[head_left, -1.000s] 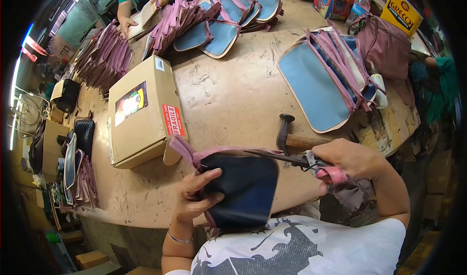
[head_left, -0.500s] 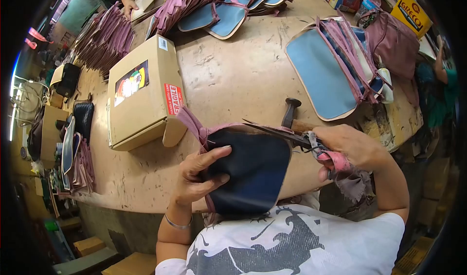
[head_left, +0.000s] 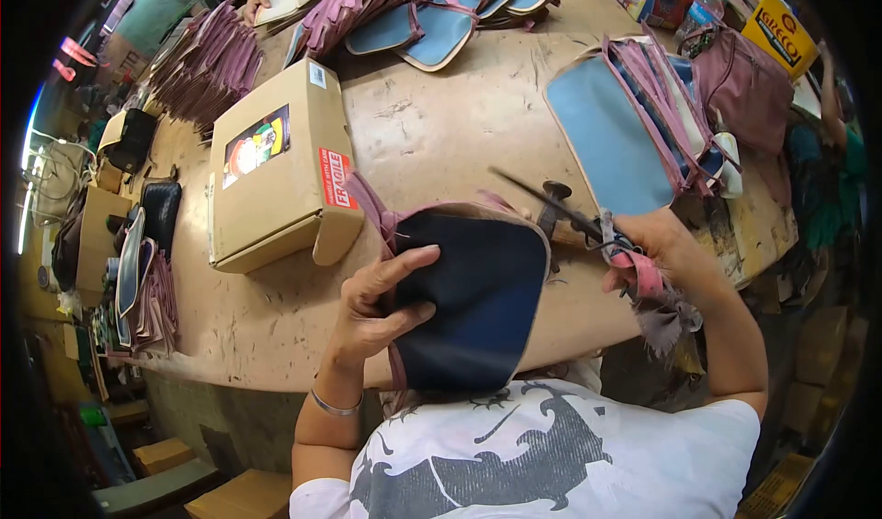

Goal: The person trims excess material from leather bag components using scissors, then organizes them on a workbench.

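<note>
My left hand (head_left: pixel 381 303) grips a dark navy leather panel (head_left: pixel 473 308) by its left side, two fingers lying across its face. Pinkish-purple lining strips (head_left: pixel 367 208) run along the panel's top and left edges. In my right hand (head_left: pixel 657 248) is a pair of scissors (head_left: pixel 542 193) with cloth-wrapped handles; pink and grey rags (head_left: pixel 648 276) hang from them. The blades point up and left, just above the panel's upper right corner and apart from it. Behind the blades lies a hammer (head_left: pixel 555 207) on the table, its handle partly hidden by my right hand.
A cardboard box (head_left: pixel 276 170) with a FRAGILE label sits on the wooden table (head_left: pixel 450 115) at left. Light blue panels with purple lining (head_left: pixel 611 138) lie at right, beside a mauve bag (head_left: pixel 744 83). More stacked pieces (head_left: pixel 207 69) stand at the back, near another person's hand (head_left: pixel 254 3).
The scissors have come away from the panel's top edge, their tips now higher and further right. The panel has tilted slightly in my left hand.
</note>
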`<state>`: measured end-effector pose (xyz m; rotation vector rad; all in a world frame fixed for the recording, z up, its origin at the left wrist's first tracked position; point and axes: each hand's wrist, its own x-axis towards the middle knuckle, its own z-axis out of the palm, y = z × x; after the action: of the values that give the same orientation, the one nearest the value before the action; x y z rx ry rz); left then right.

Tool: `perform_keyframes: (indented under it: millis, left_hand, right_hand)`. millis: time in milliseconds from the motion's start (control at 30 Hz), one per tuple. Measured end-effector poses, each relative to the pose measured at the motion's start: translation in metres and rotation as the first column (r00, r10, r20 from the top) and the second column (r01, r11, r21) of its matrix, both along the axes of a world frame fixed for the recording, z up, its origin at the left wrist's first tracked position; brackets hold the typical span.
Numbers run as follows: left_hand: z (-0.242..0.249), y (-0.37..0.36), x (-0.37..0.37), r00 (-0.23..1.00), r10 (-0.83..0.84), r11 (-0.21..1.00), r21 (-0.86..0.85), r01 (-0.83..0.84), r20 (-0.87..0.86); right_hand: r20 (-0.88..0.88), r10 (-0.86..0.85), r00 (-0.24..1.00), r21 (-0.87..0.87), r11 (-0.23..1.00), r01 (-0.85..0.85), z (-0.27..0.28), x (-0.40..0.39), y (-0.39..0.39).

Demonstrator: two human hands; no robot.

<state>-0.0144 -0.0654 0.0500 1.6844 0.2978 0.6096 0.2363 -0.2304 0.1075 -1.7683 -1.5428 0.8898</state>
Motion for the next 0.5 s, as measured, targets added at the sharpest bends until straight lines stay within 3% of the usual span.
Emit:
perform_keyframes:
  millis: [33, 67, 100, 133, 200, 233, 267, 300, 367, 433, 500]
  left_hand:
    - [0.003, -0.001, 0.002, 0.995, 0.068, 0.997, -0.050, -0.064, 0.074]
    - [0.007, -0.004, 0.007, 0.980, 0.139, 0.986, -0.107, -0.124, 0.142]
    - [0.010, -0.004, 0.009, 0.955, 0.212, 0.969, -0.170, -0.179, 0.206]
    - [0.008, 0.000, 0.008, 0.943, 0.241, 0.964, -0.164, -0.207, 0.229]
    - [0.015, 0.000, 0.025, 0.826, 0.443, 0.872, -0.382, -0.306, 0.349]
    - [0.027, -0.005, 0.031, 0.808, 0.455, 0.831, -0.505, -0.233, 0.375]
    - [0.025, -0.006, 0.033, 0.803, 0.464, 0.834, -0.491, -0.252, 0.375]
    - [0.022, -0.007, 0.034, 0.798, 0.473, 0.835, -0.479, -0.270, 0.374]
    - [0.013, -0.005, 0.030, 0.796, 0.501, 0.851, -0.358, -0.384, 0.338]
    - [0.003, 0.012, 0.010, 0.779, 0.515, 0.834, -0.418, -0.360, 0.358]
    - [0.015, 0.017, 0.004, 0.773, 0.465, 0.845, -0.478, -0.242, 0.432]
  right_hand:
    - [-0.302, -0.110, 0.947, -0.042, 0.994, 0.102, -0.014, 0.000, -0.001]
    - [-0.559, -0.259, 0.788, -0.200, 0.964, 0.175, -0.015, -0.004, -0.002]
    - [-0.732, -0.411, 0.543, -0.370, 0.909, 0.190, -0.014, -0.011, 0.001]
    - [-0.799, -0.550, 0.243, -0.530, 0.835, 0.146, -0.014, -0.018, 0.002]
    - [-0.754, -0.277, 0.595, -0.160, 0.957, 0.243, -0.057, -0.039, 0.005]
    - [-0.556, -0.232, 0.798, -0.034, 0.966, 0.258, -0.054, -0.053, 0.006]
    - [-0.395, -0.264, 0.880, -0.019, 0.960, 0.280, -0.051, -0.065, 0.006]
    - [-0.268, -0.294, 0.917, 0.003, 0.952, 0.306, -0.049, -0.074, 0.006]
    - [-0.355, -0.421, 0.835, -0.246, 0.904, 0.351, -0.046, -0.078, -0.001]
    - [-0.594, -0.490, 0.638, -0.252, 0.867, 0.431, -0.043, -0.080, -0.003]
    - [-0.539, -0.267, 0.799, 0.016, 0.945, 0.327, -0.048, -0.066, 0.001]
